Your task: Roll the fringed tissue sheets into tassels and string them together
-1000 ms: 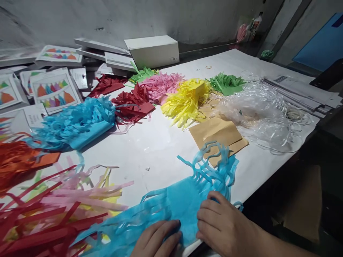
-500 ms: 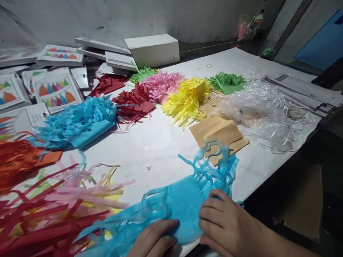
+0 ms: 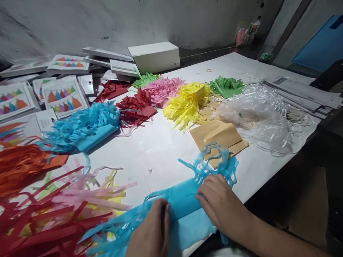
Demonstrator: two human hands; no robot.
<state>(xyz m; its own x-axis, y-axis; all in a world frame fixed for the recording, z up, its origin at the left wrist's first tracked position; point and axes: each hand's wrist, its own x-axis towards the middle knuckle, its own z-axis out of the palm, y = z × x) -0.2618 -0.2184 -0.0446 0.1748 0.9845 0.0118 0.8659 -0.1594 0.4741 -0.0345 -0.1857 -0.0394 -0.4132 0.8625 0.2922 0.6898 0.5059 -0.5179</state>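
A blue fringed tissue paper sheet [image 3: 182, 200] lies across the front of the table, with cut strips at both ends and a plain band in the middle. Its near part shows a lighter layer below a straight fold. My left hand [image 3: 150, 228] is closed on the band's left side, thumb and fingers together at the fold. On the right side of the band, my right hand [image 3: 222, 203] has its fingers bent over the paper, thumb tucked toward the fold. The right fringe [image 3: 214, 160] curls up beyond that hand and overlaps some brown paper [image 3: 218, 134].
Loose red, pink and yellow strips [image 3: 66, 210] lie at the left. Fringed bundles in blue [image 3: 83, 125], orange [image 3: 21, 166], red [image 3: 136, 109], pink [image 3: 166, 89], yellow [image 3: 187, 103] and green [image 3: 226, 86] stretch behind. Clear plastic [image 3: 257, 110] sits right; printed boxes [image 3: 64, 96] stand back left.
The near part of the blue tissue paper now shows a lighter layer below a fold line. Both hands have shifted on the sheet, the right one farther from me. The view has tilted slightly.
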